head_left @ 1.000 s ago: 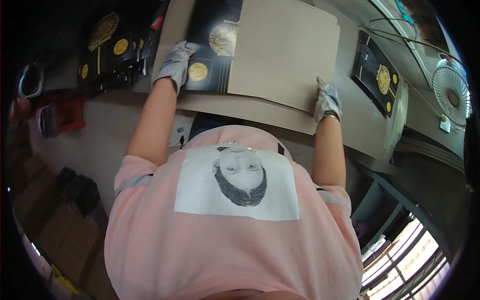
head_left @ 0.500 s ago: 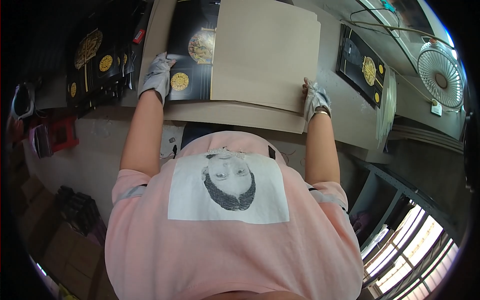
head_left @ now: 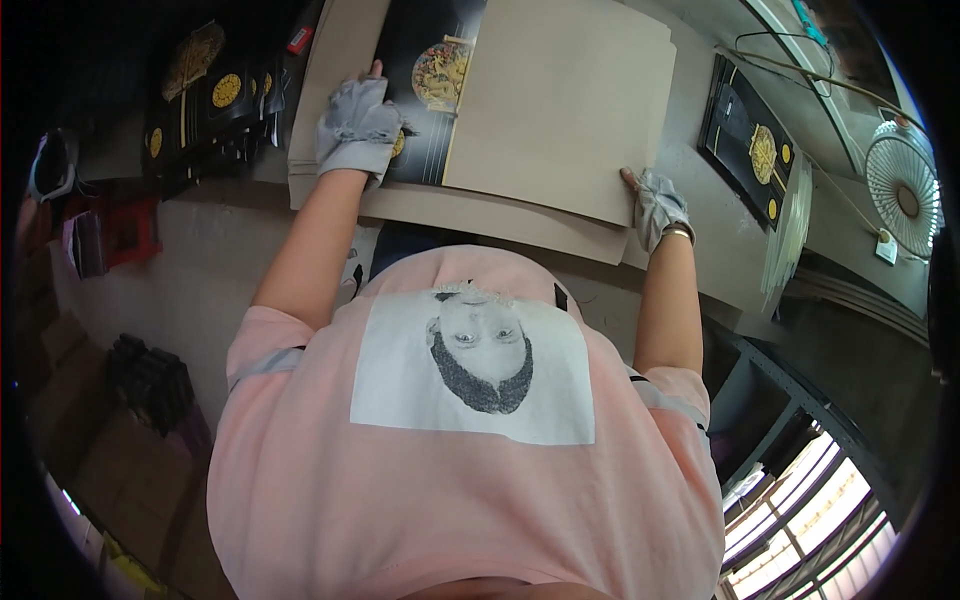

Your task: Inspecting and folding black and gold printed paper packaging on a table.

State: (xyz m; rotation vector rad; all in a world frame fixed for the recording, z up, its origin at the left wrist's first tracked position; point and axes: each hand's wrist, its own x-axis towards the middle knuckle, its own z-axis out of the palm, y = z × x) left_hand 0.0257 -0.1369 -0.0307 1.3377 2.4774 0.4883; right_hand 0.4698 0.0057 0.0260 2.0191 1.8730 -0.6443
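Before me lies a black printed sheet with gold and coloured round designs, beside a plain grey-brown cardboard sheet. Both rest on a stack of similar cardboard. My left hand, in a grey glove with bare fingertips, lies flat over the left edge of the black sheet and hides part of a gold circle. At the lower right edge of the cardboard, my gloved right hand is closed about the edge, one bare fingertip showing on it; its other fingers are mostly hidden.
Piles of black printed pieces stand at the left, with a small red object near them. Another black printed stack lies at the right. Beyond it is a white fan. A red stool stands low at the left.
My left hand has moved right, from beside the black sheet's edge onto the sheet, covering the lower gold circle. My right hand stays by the cardboard's right edge. The view has shifted slightly.
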